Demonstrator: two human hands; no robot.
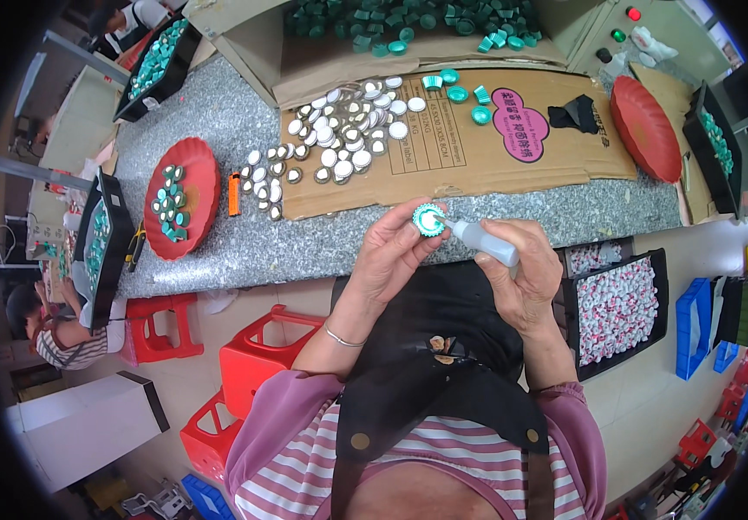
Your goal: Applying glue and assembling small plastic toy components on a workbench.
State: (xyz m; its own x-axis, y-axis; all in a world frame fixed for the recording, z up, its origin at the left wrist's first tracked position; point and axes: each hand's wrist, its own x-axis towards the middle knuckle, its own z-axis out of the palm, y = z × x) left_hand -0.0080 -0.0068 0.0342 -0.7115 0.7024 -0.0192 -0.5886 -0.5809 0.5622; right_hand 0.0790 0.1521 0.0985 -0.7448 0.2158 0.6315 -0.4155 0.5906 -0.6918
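Squeeze bottle [488, 243] base hidden by right hand [525, 277].

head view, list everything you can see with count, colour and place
small round teal cap: one, teal with pale inside, held in left hand
small squeeze bottle: one, translucent white, in right hand, nozzle at the cap
round silver-white liners: many, on flattened brown cardboard
loose teal caps: several, on the cardboard; many more in the open cardboard box behind
red round plastic plates: two, left one with teal caps, right one tilted
black trays: several, one at right with white pieces
orange lighter: one, on grey speckled table
red plastic stools: several, floor
left hand: fingers on cap
right hand: gripping bottle
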